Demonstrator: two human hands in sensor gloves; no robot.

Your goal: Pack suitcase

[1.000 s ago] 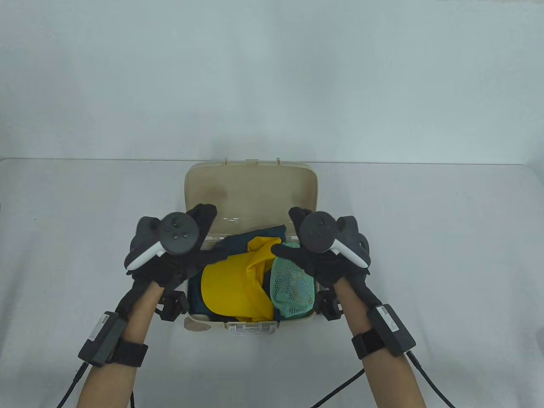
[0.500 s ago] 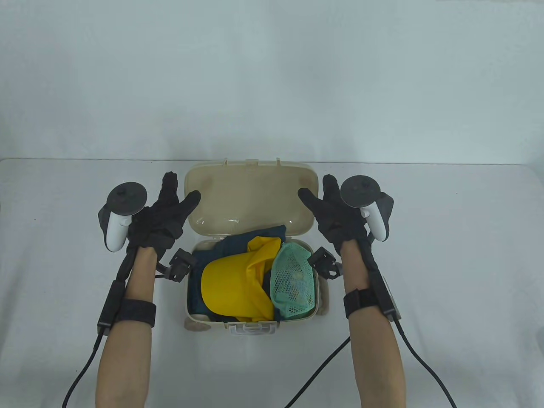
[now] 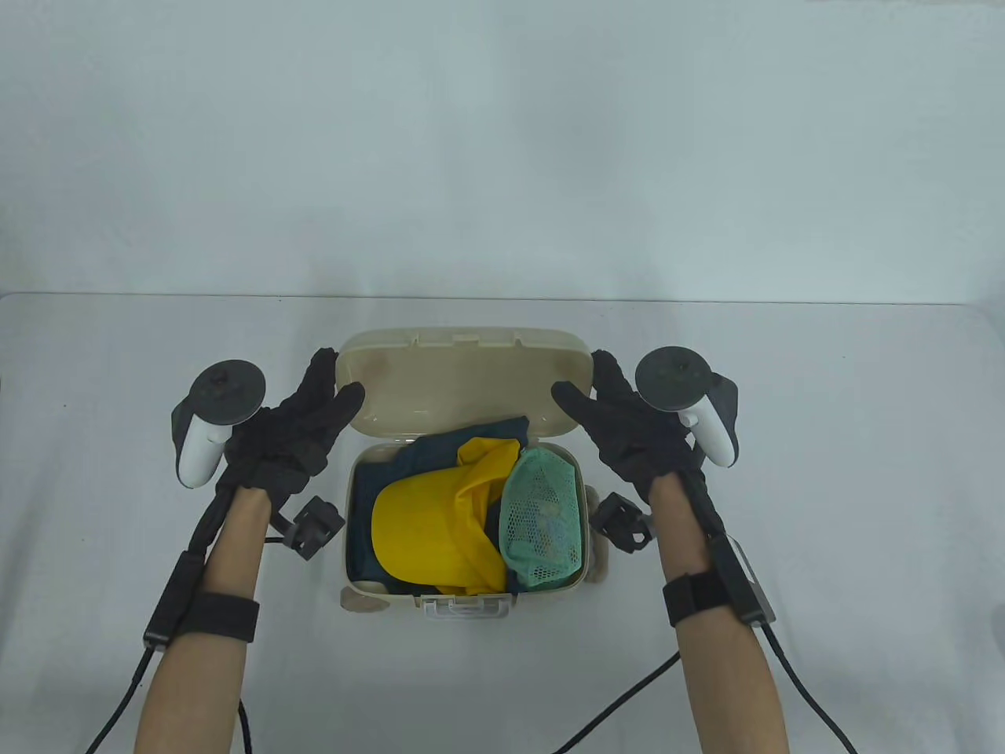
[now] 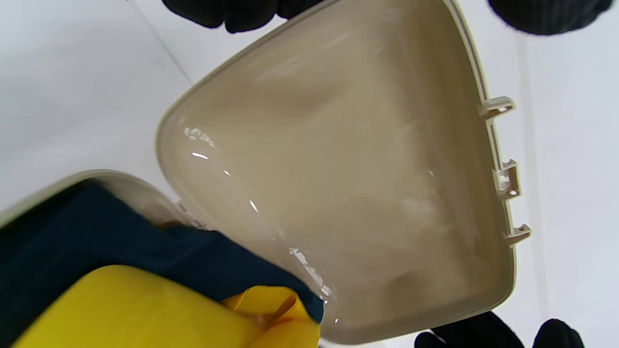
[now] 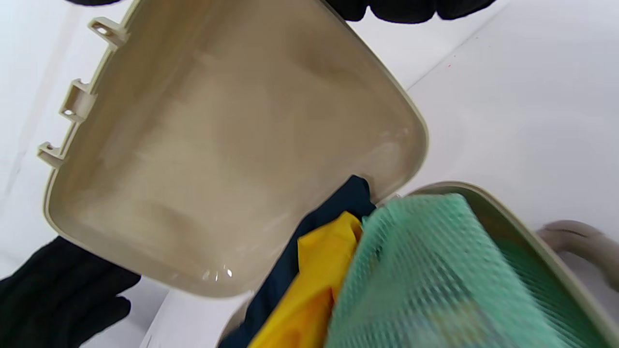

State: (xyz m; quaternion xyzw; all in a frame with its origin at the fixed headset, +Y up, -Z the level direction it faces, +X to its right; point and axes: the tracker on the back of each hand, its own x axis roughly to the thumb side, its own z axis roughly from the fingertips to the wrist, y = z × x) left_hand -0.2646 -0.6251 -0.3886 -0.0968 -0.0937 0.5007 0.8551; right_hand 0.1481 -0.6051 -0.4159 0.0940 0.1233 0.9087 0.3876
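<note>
Suitcase [image 3: 463,471]: beige, lid half-down, yellow/navy/green contents.

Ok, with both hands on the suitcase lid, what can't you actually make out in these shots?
- What lies under the yellow garment and green mesh bag: they cover the suitcase bottom in the table view.
- Mesh bag contents: blurred in the right wrist view, too small in the table view.
- Left hand and right hand fingers behind the lid: hidden by the lid, cut off at the wrist views' edges.
- Front latch: too small.
</note>
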